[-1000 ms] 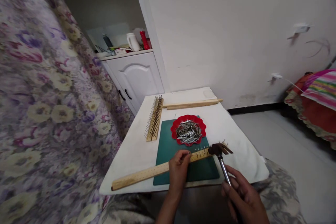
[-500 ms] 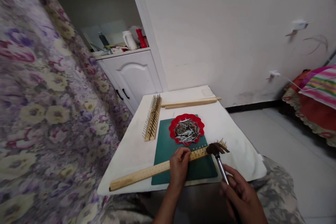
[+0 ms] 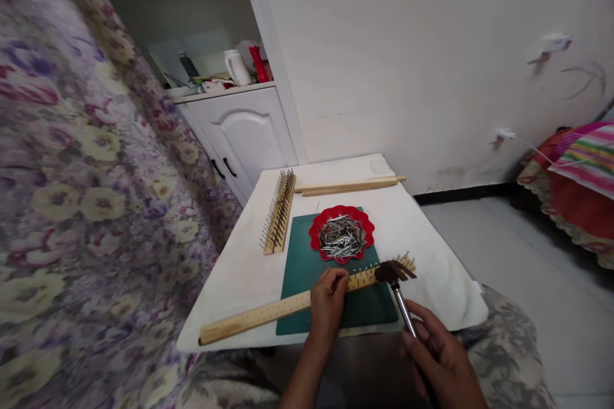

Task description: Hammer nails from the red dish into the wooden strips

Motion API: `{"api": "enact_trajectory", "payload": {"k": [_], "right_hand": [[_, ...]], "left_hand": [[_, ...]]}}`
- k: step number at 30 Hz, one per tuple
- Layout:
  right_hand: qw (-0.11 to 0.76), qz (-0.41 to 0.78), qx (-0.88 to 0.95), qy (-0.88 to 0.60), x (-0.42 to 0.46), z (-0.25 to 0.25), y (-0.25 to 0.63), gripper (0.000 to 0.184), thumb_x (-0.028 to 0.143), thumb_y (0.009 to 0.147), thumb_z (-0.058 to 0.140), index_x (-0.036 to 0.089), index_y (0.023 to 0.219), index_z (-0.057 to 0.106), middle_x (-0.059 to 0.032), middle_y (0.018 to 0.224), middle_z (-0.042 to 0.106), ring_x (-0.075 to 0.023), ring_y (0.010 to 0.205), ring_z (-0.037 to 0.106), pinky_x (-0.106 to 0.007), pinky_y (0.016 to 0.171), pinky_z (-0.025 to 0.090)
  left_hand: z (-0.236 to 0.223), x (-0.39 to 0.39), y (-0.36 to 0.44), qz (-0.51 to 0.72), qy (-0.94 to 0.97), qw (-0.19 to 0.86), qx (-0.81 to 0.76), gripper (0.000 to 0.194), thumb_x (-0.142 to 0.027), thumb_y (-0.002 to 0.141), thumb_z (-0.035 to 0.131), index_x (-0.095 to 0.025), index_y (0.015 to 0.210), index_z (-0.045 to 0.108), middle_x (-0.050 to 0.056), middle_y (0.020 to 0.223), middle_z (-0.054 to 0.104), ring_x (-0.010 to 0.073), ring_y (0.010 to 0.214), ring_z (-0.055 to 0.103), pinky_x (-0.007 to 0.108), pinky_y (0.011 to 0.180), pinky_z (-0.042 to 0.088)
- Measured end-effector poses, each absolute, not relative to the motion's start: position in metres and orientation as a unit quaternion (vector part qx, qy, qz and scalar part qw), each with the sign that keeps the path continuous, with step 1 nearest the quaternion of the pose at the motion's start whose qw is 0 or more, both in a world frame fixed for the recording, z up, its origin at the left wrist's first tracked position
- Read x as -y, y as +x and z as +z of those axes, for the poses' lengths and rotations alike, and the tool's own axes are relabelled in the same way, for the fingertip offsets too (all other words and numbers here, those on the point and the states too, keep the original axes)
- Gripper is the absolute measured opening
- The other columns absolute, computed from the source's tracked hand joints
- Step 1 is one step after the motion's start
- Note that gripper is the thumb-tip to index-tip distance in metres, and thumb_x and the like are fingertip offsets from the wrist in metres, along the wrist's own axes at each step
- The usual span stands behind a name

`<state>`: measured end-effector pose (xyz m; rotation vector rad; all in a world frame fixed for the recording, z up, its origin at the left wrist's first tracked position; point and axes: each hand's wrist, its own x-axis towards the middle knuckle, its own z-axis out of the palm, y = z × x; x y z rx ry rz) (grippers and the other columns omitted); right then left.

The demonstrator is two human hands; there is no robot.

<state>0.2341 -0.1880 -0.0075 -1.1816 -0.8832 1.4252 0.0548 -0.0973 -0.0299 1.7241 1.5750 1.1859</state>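
A long wooden strip (image 3: 288, 308) studded with nails lies aslant across the green cutting mat (image 3: 330, 294) on a white-covered table (image 3: 240, 281). The left hand (image 3: 327, 302) presses on the strip, fingertips pinched near the nail row. The right hand (image 3: 439, 351) grips the metal handle of a hammer (image 3: 396, 281), its dark head over the strip's right end. Behind sit a red dish of nails (image 3: 341, 234), a nailed strip (image 3: 279, 212) and 2 bare slats (image 3: 348, 185).
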Motion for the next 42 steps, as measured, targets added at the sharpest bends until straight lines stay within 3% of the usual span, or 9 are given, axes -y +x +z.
{"api": "enact_trajectory", "payload": {"k": [13,20,25,28,36,42], "right_hand": [[0.498,0.598,0.397,-0.487,0.185,-0.005,0.233,0.046,0.044,0.081,0.062,0.023,0.119,0.048,0.0079,0.06,0.056,-0.0024,0.029,0.038,-0.013,0.03,0.027],[0.475,0.618,0.451,-0.434,0.169,0.0,0.219,0.039,0.037,0.081,0.06,0.023,0.118,0.054,0.006,0.059,0.055,-0.0089,0.037,0.039,-0.017,0.03,0.029],[0.464,0.567,0.522,-0.437,0.159,0.003,0.216,0.036,0.028,0.082,0.058,0.023,0.118,0.059,0.0015,0.067,0.065,-0.0173,0.058,0.057,-0.024,0.052,0.046],[0.449,0.563,0.545,-0.429,0.157,0.008,0.219,0.038,0.026,0.083,0.057,0.022,0.121,0.058,0.0001,0.072,0.066,-0.0194,0.065,0.059,-0.028,0.062,0.048],[0.454,0.533,0.537,-0.47,0.16,-0.004,0.216,0.041,0.034,0.078,0.059,0.021,0.117,0.06,0.0024,0.059,0.062,-0.0205,0.057,0.057,-0.029,0.06,0.046],[0.445,0.508,0.576,-0.46,0.159,-0.006,0.217,0.042,0.029,0.079,0.057,0.022,0.121,0.058,0.0007,0.066,0.065,-0.0222,0.064,0.061,-0.03,0.062,0.047]], "left_hand": [[-0.036,0.094,0.056,0.422,0.65,0.249,-0.58,0.015,-0.023,0.083,0.051,-0.019,0.076,0.064,0.0,0.075,0.062,0.0138,0.071,0.057,0.021,0.063,0.039],[-0.039,0.093,0.057,0.421,0.644,0.252,-0.587,0.014,-0.022,0.081,0.053,-0.02,0.078,0.067,0.0,0.076,0.063,0.0146,0.073,0.058,0.022,0.064,0.04],[-0.038,0.094,0.059,0.426,0.637,0.26,-0.587,0.015,-0.021,0.08,0.052,-0.019,0.075,0.066,0.0,0.073,0.062,0.0136,0.068,0.056,0.022,0.062,0.039],[-0.039,0.094,0.059,0.423,0.635,0.257,-0.593,0.015,-0.022,0.08,0.053,-0.019,0.074,0.066,0.0,0.072,0.061,0.0135,0.068,0.056,0.022,0.061,0.039],[-0.042,0.093,0.059,0.418,0.635,0.255,-0.598,0.015,-0.018,0.078,0.052,-0.019,0.072,0.066,0.0,0.072,0.062,0.0137,0.068,0.055,0.021,0.06,0.038],[-0.042,0.092,0.059,0.421,0.637,0.237,-0.601,0.015,-0.019,0.078,0.052,-0.018,0.069,0.065,0.0,0.069,0.061,0.0143,0.068,0.055,0.022,0.059,0.036]]}}
